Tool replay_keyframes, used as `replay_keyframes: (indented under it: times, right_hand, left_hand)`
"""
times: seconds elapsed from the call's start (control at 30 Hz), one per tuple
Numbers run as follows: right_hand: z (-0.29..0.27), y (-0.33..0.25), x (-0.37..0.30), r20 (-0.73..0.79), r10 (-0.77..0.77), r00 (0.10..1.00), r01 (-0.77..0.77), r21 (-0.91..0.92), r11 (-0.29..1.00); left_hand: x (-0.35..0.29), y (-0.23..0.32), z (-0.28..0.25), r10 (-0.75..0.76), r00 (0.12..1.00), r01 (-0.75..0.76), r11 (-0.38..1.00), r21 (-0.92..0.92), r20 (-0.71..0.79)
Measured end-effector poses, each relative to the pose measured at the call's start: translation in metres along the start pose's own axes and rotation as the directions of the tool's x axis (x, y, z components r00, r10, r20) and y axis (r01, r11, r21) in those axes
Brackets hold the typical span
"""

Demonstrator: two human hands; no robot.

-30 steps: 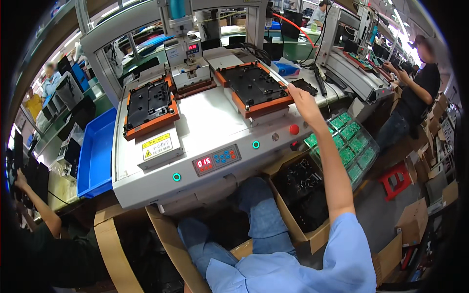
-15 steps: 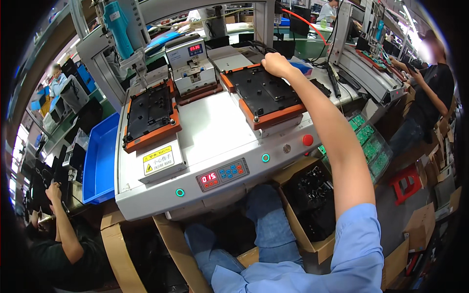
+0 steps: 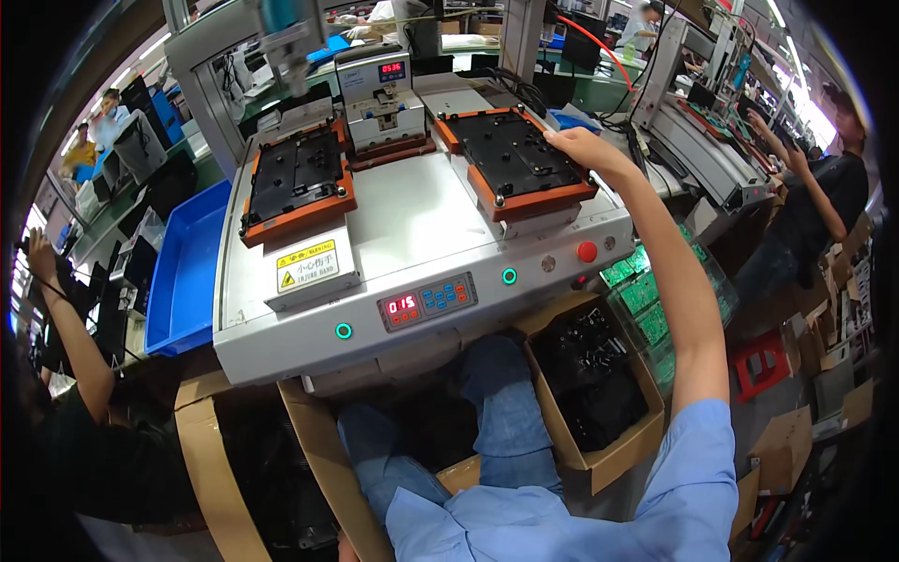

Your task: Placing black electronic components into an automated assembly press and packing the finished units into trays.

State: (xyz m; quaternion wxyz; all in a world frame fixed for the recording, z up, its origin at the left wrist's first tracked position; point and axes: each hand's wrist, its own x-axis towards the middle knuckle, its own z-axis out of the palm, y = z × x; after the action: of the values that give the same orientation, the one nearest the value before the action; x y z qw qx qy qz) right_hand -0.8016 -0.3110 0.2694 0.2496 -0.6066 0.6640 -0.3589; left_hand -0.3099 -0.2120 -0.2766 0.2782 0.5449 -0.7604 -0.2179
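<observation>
Right hand (image 3: 579, 148): reaching out at full arm's length and resting on the far right corner of the right fixture tray (image 3: 517, 161); fingers curling down over the tray's edge, lying close together; whether anything is being pinched under them cannot be told.
Left hand: not showing anywhere in the view; finger state cannot be told.
Right fixture tray: sitting on the right side of the white machine deck (image 3: 412, 215), orange-framed with a black insert, tilting slightly toward the seated person; hand touching its outer rim only.
Left fixture tray (image 3: 298, 180): lying on the left side of the deck, well apart from the hand, untouched.
Centre head (image 3: 384, 94): standing between the two trays, small red readout glowing on top.
Front panel (image 3: 428, 302): showing a red counter and blue keys, green buttons (image 3: 344, 331) lit at either side, red button (image 3: 586, 251) just below the right tray.
Step in hand: judging by the grip, loading or seating work at the right tray's outer corner.
Next move calling for: steadying the corner, keeping fingers off the black insert, then drawing the arm back clear of the centre head before touching any button.
Nearby: cardboard box of dark parts (image 3: 590, 379) by the right knee, green circuit boards (image 3: 651, 290) beside it, blue bin (image 3: 183, 272) at the left.
</observation>
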Motion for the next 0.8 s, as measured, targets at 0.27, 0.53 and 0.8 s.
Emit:
replay_keyframes:
  times: [0.27,0.53,0.8]
  right_hand:
    - [-0.003,-0.015,0.007,-0.133,0.036,0.99,-0.069,-0.253,0.965]
    - [-0.018,-0.053,0.007,-0.092,0.097,0.991,-0.086,0.121,0.989]
    - [-0.072,0.066,0.014,-0.465,0.317,0.826,0.012,0.577,0.817]
  left_hand:
    - [0.015,0.004,0.007,0.101,0.992,-0.105,0.993,0.044,0.079]
    - [0.058,0.026,0.027,0.197,0.971,-0.207,0.976,0.065,0.134]
    - [0.087,0.05,0.041,0.22,0.962,-0.236,0.967,0.09,0.164]
